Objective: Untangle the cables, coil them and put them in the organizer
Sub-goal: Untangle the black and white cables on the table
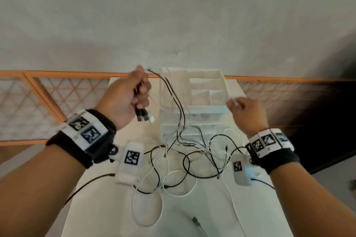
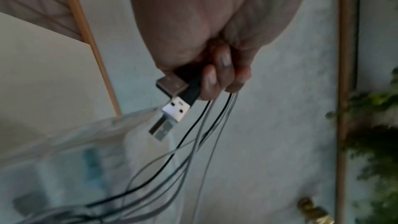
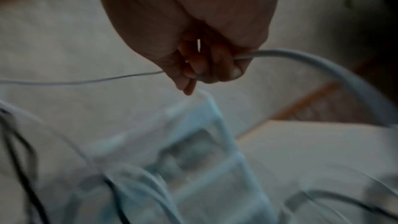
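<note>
A tangle of black and white cables (image 1: 185, 161) lies on the white table (image 1: 212, 213) in front of a clear plastic organizer (image 1: 194, 98) with several compartments. My left hand (image 1: 133, 94) is raised left of the organizer and grips a bunch of cables near their ends; the USB plugs (image 2: 172, 91) stick out below the fist, and strands hang down to the pile. My right hand (image 1: 242, 109) is raised at the organizer's right side and pinches a white cable (image 3: 301, 60) that runs through its curled fingers.
An orange-framed lattice panel (image 1: 38, 102) runs behind the table along a pale wall. A loose grey plug (image 1: 196, 221) lies near the table's front edge. White tagged camera units hang under both wrists. Green plants (image 2: 376, 142) appear in the left wrist view.
</note>
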